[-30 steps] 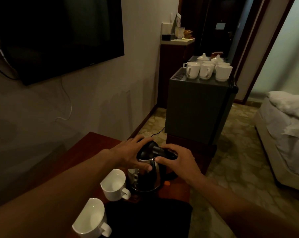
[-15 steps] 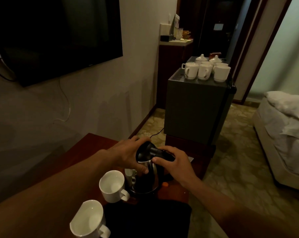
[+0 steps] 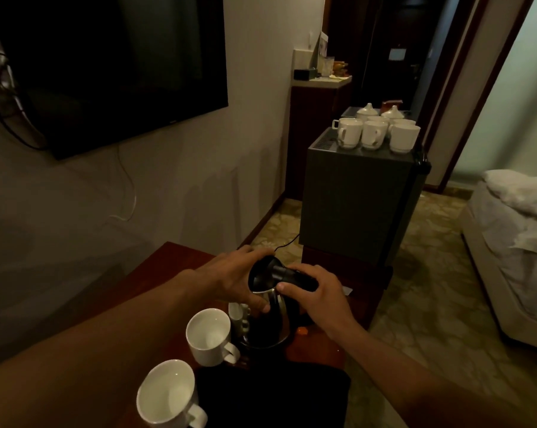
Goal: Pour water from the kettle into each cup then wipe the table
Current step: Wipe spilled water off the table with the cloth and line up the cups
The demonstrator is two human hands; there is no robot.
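While both hands, left hand (image 3: 235, 281) and right hand (image 3: 318, 296), grip the steel kettle (image 3: 272, 316), two white cups (image 3: 210, 335) stand beside it near a black cloth (image 3: 270, 396) on the brown table (image 3: 168, 267).

Kettle (image 3: 268, 316) on table (image 3: 181, 261), right of cups (image 3: 208, 335).

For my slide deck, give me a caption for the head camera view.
Both hands, left and right, on the steel kettle beside two white cups on a wooden table.

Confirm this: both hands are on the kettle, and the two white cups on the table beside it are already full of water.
Not quite. In the head view the left hand and right hand are on the kettle, but both cups, near and far, look empty.
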